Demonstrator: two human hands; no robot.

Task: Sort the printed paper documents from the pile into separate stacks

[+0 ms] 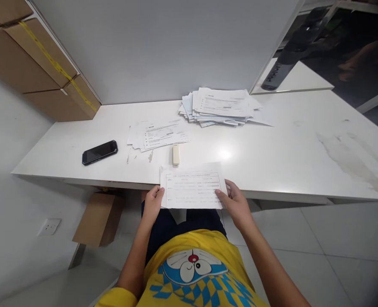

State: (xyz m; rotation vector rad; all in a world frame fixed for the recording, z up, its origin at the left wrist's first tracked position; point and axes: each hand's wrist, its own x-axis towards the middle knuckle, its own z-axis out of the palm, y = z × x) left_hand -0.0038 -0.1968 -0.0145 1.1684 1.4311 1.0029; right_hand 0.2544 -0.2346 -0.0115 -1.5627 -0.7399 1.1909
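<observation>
Between my two hands I hold a white printed sheet of paper point(191, 189) at the table's front edge, its text too blurred to read. My left hand point(153, 204) pinches its left edge, thumb on top. At the right edge my right hand point(236, 202) grips it the same way, with the fingers behind the paper. Just beyond the sheet lies a small cream-coloured block-shaped object point(176, 155), its kind unclear. Farther back is a small spread of printed papers point(163, 135). A taller, uneven stack of papers point(222, 104) sits against the back panel.
A black phone point(99, 152) lies on the left of the white table point(272, 157). Cardboard boxes point(57, 100) are piled at the back left, and another box point(97, 219) is below the table. A dark reflective panel point(351, 55) stands at the right.
</observation>
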